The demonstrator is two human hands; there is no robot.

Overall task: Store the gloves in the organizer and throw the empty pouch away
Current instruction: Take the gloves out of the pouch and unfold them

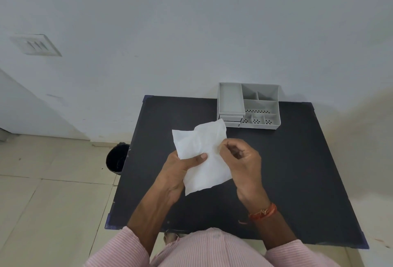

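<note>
A white crinkled pouch (pixel 202 152) is held above the black table (pixel 297 171). My left hand (pixel 180 171) grips its lower left side, thumb lying across the front. My right hand (pixel 242 160) pinches the pouch's right edge with bent fingers. No gloves show outside the pouch. A grey plastic organizer (pixel 230 101) with several empty compartments stands at the table's far edge, beyond the pouch and to its right.
A black waste bin (pixel 117 160) stands on the tiled floor just left of the table. A white wall runs behind the table. An orange thread bracelet circles my right wrist.
</note>
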